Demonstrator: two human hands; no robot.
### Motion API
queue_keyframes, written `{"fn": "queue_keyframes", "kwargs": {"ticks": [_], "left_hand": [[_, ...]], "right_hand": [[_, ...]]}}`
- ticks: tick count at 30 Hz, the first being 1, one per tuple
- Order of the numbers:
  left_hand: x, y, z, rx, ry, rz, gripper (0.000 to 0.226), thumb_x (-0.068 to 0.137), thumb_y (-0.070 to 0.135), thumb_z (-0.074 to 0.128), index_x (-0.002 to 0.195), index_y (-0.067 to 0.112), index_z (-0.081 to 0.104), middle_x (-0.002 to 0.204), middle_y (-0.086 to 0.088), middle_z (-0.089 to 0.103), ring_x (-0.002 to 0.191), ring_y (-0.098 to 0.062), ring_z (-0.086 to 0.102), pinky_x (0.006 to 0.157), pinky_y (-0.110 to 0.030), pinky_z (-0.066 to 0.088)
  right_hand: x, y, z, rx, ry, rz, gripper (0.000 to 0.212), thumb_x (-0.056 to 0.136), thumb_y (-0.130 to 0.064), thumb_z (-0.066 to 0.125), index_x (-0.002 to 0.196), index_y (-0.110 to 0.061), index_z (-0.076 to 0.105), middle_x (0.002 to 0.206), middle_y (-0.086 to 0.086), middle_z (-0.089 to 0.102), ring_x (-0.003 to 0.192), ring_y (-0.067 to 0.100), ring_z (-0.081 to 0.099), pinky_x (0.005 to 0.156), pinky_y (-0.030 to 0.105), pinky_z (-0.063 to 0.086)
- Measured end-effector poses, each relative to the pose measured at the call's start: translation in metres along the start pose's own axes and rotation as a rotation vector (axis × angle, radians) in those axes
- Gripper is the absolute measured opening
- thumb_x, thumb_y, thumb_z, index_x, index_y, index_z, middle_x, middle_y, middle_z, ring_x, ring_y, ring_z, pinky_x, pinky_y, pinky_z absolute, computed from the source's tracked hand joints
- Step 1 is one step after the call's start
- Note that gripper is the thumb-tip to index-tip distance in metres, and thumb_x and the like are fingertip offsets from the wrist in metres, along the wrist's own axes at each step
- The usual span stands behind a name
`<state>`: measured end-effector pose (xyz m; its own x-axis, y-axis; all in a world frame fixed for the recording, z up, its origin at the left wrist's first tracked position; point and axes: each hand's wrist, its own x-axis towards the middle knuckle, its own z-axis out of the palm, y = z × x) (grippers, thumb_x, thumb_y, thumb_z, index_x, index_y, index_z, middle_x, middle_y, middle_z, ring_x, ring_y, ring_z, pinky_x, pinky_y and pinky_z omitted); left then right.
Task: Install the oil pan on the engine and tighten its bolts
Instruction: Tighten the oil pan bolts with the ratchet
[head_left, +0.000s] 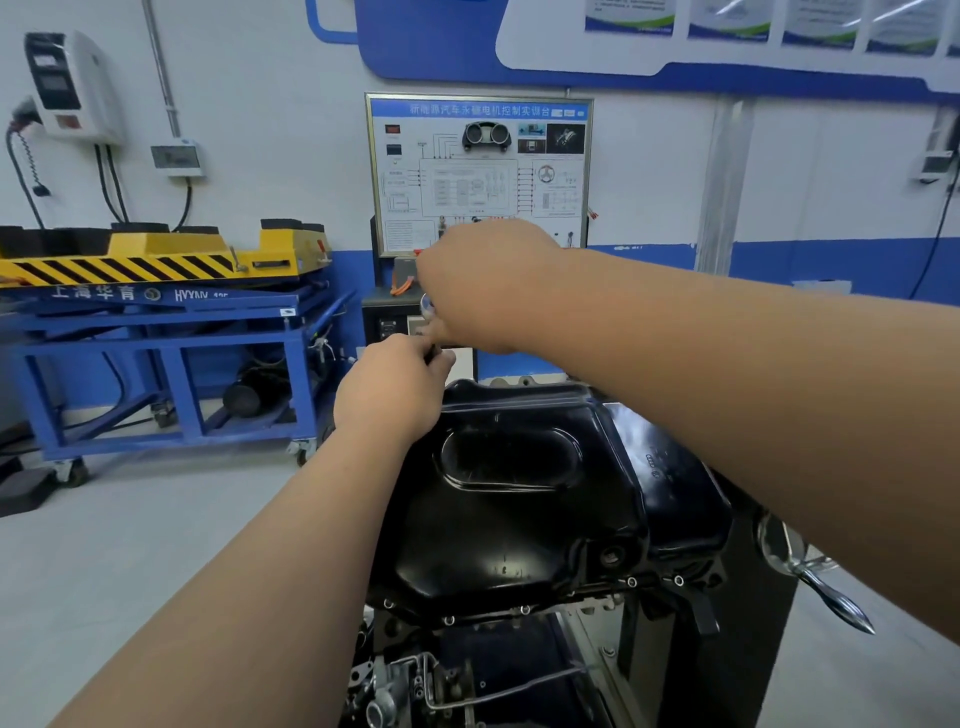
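The black oil pan (519, 519) sits on the upturned engine (467, 675), its flat underside facing up. Its long axis runs from the near flange away toward the wall. The far left corner is hidden behind the two hands, and the right forearm crosses over the right flank. Small bright bolts (449, 620) stud the near flange. The engine below is cut off by the bottom edge.

Over that far corner the left hand (389, 395) is curled, its fingertips pinching a thin dark shaft of a tool (427, 307). The right hand (483, 286) is just above it, clenched with its back to the camera, and a chrome part of the tool peeps out at its edge. What kind of tool it is cannot be told, nor whether it meets a bolt.

A chrome crank handle (810, 577) juts out at the right. Behind stand a wiring training board (478, 171) and, to the left, a blue wheeled lift table (156, 338).
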<state>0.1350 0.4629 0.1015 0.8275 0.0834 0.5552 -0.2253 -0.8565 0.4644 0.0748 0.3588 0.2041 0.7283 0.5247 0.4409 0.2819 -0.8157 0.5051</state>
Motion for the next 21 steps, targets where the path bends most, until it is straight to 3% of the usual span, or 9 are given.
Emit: {"fn": "queue_keyframes", "kwargs": {"ticks": [2, 4, 5, 9, 12, 16, 19, 21], "left_hand": [[-0.001, 0.0, -0.001, -0.001, -0.002, -0.006, 0.036, 0.096, 0.038, 0.046, 0.062, 0.027, 0.046, 0.064, 0.001, 0.055, 0.063, -0.025, 0.055, 0.051, -0.029, 0.033], [-0.001, 0.0, -0.001, 0.012, 0.016, -0.008, 0.037, 0.096, 0.035, 0.046, 0.061, 0.024, 0.044, 0.061, -0.001, 0.051, 0.059, -0.024, 0.05, 0.05, -0.029, 0.031], [-0.001, -0.001, -0.002, 0.02, 0.027, -0.008, 0.039, 0.096, 0.033, 0.046, 0.059, 0.022, 0.04, 0.059, -0.001, 0.048, 0.057, -0.023, 0.047, 0.049, -0.029, 0.029], [-0.001, 0.0, -0.001, 0.023, 0.015, 0.002, 0.038, 0.096, 0.036, 0.047, 0.06, 0.024, 0.041, 0.061, 0.001, 0.051, 0.061, -0.022, 0.052, 0.05, -0.029, 0.033], [-0.001, 0.0, 0.0, -0.001, -0.004, -0.006, 0.035, 0.093, 0.041, 0.052, 0.06, 0.03, 0.047, 0.063, 0.006, 0.056, 0.062, -0.017, 0.054, 0.051, -0.027, 0.033], [-0.001, -0.001, -0.001, -0.019, 0.008, -0.01, 0.04, 0.091, 0.042, 0.055, 0.055, 0.029, 0.045, 0.056, 0.006, 0.051, 0.052, -0.014, 0.046, 0.048, -0.025, 0.028], [-0.001, 0.0, -0.001, -0.011, -0.002, -0.01, 0.024, 0.092, 0.042, 0.053, 0.07, 0.033, 0.055, 0.068, 0.006, 0.059, 0.065, -0.018, 0.056, 0.05, -0.026, 0.033], [-0.002, 0.001, -0.002, -0.006, 0.006, -0.012, 0.028, 0.092, 0.041, 0.054, 0.066, 0.032, 0.053, 0.067, 0.005, 0.058, 0.067, -0.019, 0.057, 0.05, -0.026, 0.032]], "right_hand": [[0.003, -0.001, -0.007, -0.077, 0.007, -0.087, 0.026, 0.09, -0.005, 0.05, 0.068, -0.011, 0.037, 0.067, 0.0, 0.034, 0.067, 0.02, 0.044, 0.064, 0.031, 0.039], [0.005, -0.004, -0.01, -0.146, 0.034, -0.199, 0.021, 0.087, 0.001, 0.048, 0.079, -0.016, 0.04, 0.074, 0.002, 0.037, 0.092, 0.024, 0.045, 0.083, 0.038, 0.038], [0.005, -0.006, -0.011, -0.173, 0.04, -0.226, 0.021, 0.086, 0.002, 0.047, 0.079, -0.017, 0.04, 0.078, 0.003, 0.038, 0.094, 0.025, 0.045, 0.085, 0.038, 0.036], [0.005, -0.007, -0.015, -0.278, -0.004, -0.14, 0.018, 0.086, -0.002, 0.05, 0.073, -0.012, 0.042, 0.068, 0.001, 0.037, 0.055, 0.016, 0.038, 0.065, 0.029, 0.033], [0.003, -0.006, -0.018, -0.276, -0.092, -0.08, 0.013, 0.089, -0.007, 0.05, 0.09, -0.018, 0.043, 0.071, 0.001, 0.032, 0.054, 0.018, 0.034, 0.046, 0.027, 0.026], [0.004, -0.01, -0.017, -0.264, -0.115, -0.079, 0.015, 0.088, -0.008, 0.049, 0.096, -0.02, 0.047, 0.072, 0.0, 0.034, 0.059, 0.02, 0.038, 0.046, 0.028, 0.023], [0.001, -0.005, -0.015, -0.216, -0.078, -0.053, 0.012, 0.089, -0.008, 0.05, 0.085, -0.015, 0.04, 0.07, 0.001, 0.031, 0.058, 0.02, 0.037, 0.046, 0.028, 0.023], [-0.002, -0.002, -0.013, -0.208, -0.042, -0.05, 0.022, 0.089, -0.009, 0.05, 0.074, -0.014, 0.034, 0.069, 0.002, 0.03, 0.053, 0.019, 0.035, 0.045, 0.028, 0.024]]}}
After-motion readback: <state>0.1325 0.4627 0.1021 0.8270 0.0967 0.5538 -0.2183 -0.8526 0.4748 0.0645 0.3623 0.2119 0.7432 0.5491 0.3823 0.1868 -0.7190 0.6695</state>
